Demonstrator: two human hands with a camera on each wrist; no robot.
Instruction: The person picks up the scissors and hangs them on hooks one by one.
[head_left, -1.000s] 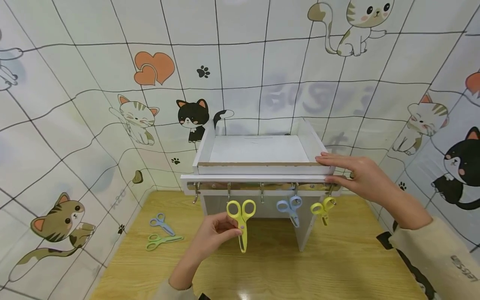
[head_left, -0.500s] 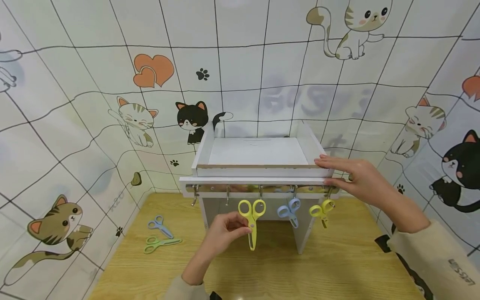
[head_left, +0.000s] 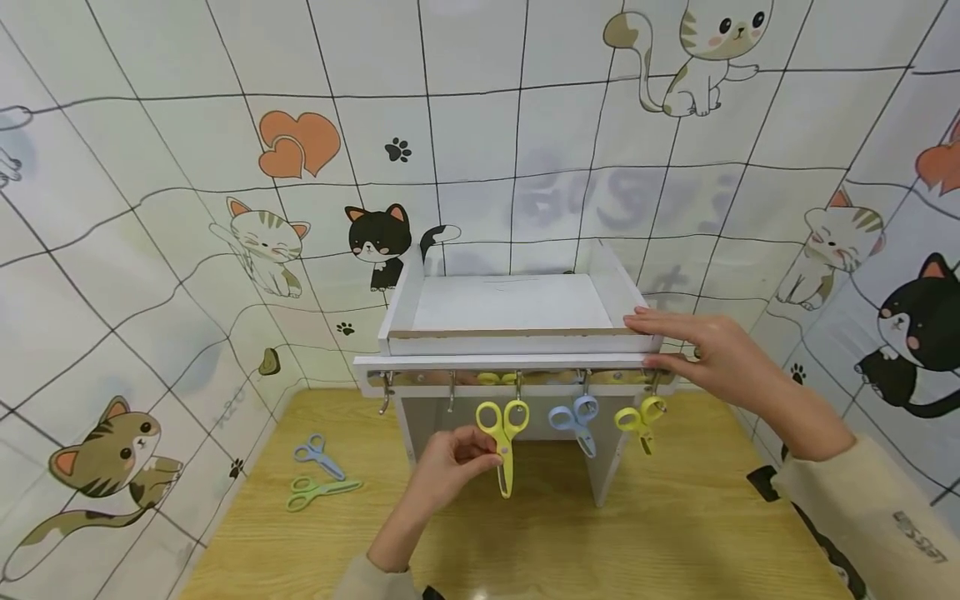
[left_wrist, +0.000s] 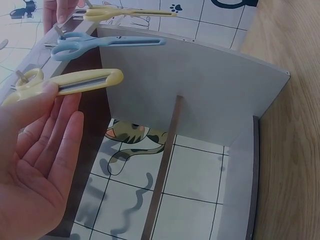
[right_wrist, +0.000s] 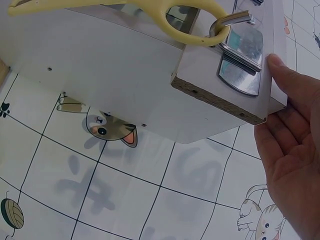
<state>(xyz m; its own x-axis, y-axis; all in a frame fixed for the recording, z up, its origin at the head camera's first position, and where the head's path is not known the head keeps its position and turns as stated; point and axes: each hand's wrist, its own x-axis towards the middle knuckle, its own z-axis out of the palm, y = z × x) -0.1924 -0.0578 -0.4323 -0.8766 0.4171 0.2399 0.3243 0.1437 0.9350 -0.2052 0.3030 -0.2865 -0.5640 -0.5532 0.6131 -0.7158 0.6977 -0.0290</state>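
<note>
My left hand point(head_left: 446, 462) pinches yellow scissors point(head_left: 506, 475) near the pivot, blades down, at the middle of the hook rail point(head_left: 420, 378). In the left wrist view a hook tip shows inside a finger loop of these scissors point(left_wrist: 87, 80). To the right, blue scissors point(head_left: 579, 423) and a second yellow pair point(head_left: 640, 422) hang from hooks; that pair's loop point(right_wrist: 162, 22) is around its hook in the right wrist view. My right hand point(head_left: 708, 346) grips the right end of the white shelf point(head_left: 517, 343), thumb against the front board and fingers on the upper side.
Blue scissors point(head_left: 321, 458) and green scissors point(head_left: 326, 489) lie on the wooden table point(head_left: 525, 550) at left. Two hooks on the rail's left carry nothing. A side panel point(head_left: 606, 467) supports the shelf. A cat-patterned wall covering point(head_left: 480, 133) surrounds the back and sides.
My left hand has moved right with the yellow scissors, from between the second and third hooks to the third hook, then stayed there. My right hand keeps its grip on the shelf.
</note>
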